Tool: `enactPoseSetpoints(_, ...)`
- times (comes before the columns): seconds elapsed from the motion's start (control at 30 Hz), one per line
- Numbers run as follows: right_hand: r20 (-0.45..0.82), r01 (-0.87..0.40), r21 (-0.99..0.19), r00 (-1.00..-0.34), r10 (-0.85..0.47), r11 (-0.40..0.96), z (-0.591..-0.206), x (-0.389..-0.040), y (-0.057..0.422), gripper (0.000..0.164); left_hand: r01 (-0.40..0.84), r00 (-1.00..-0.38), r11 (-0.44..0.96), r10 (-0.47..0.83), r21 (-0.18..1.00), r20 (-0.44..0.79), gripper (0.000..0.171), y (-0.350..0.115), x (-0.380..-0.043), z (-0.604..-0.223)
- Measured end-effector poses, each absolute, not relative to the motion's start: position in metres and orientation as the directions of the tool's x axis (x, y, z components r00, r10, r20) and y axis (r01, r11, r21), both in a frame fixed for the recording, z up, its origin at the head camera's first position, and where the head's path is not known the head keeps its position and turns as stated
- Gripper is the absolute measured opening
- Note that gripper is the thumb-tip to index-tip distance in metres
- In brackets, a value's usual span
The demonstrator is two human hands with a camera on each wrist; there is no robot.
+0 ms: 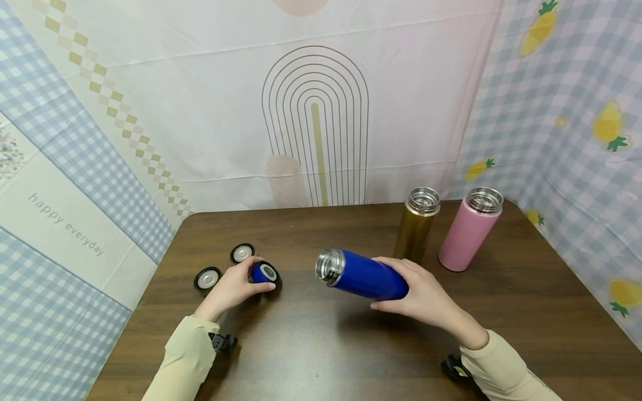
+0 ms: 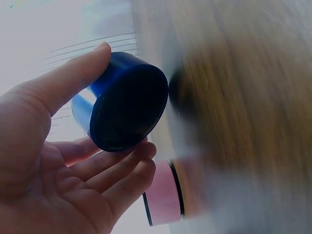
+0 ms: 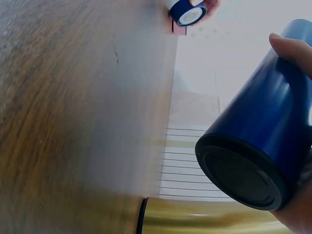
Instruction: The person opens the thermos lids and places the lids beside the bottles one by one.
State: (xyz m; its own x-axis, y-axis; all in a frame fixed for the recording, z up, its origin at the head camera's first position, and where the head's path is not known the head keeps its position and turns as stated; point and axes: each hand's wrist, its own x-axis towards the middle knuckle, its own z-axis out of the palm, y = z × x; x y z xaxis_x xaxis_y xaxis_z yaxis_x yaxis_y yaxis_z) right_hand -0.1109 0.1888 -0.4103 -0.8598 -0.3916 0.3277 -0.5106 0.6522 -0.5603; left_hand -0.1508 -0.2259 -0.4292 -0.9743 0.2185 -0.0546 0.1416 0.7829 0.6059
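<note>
On the left of the head view, my left hand [image 1: 237, 287] pinches a blue lid [image 1: 259, 273] between thumb and fingers. The left wrist view shows the lid's dark end turned towards the camera. My right hand [image 1: 426, 292] grips the lower part of a blue vacuum flask [image 1: 368, 275] and holds it above the table. The flask is tilted almost flat, its bare steel mouth pointing left towards the lid and its black base [image 3: 239, 170] turned to the right wrist. Lid and flask are well apart.
Two more lids [image 1: 207, 279] lie upturned near my left hand; a pink lid [image 2: 163, 195] shows in the left wrist view. Behind my right hand a gold flask [image 1: 413, 234] and a pink flask [image 1: 468, 234] stand uncapped on the wooden table [image 1: 316, 345]. Patterned cloth hangs behind.
</note>
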Motion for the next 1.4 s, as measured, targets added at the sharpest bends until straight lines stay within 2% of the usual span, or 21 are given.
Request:
enactPoseSetpoints(0.37,0.310,-0.499,-0.567,-0.867,-0.391,0.656,-0.412,-0.111,0.189,0.082,0.129,-0.973,0.772,0.220,0.622,-0.072,0.081,-0.234,-0.148,-0.434)
enactPoseSetpoints(0.7,0.319,-0.498,-0.573,-0.867,-0.382,0.652,-0.412,-0.110,0.191,0.082,0.101,-0.979,0.779,0.190,0.618,-0.079,0.066,-0.234,-0.145,-0.439)
enactPoseSetpoints(1.07,0.297,-0.480,-0.588,-0.877,-0.377,0.651,-0.413,-0.109,0.190,0.081,0.160,-0.967,0.770,0.249,0.617,-0.061,0.085,-0.226,-0.149,-0.443)
enactPoseSetpoints(1.4,0.314,-0.461,-0.674,-0.886,-0.341,0.577,-0.411,-0.107,0.192,0.083,0.184,-0.967,0.792,0.253,0.582,-0.040,0.078,-0.228,-0.151,-0.444)
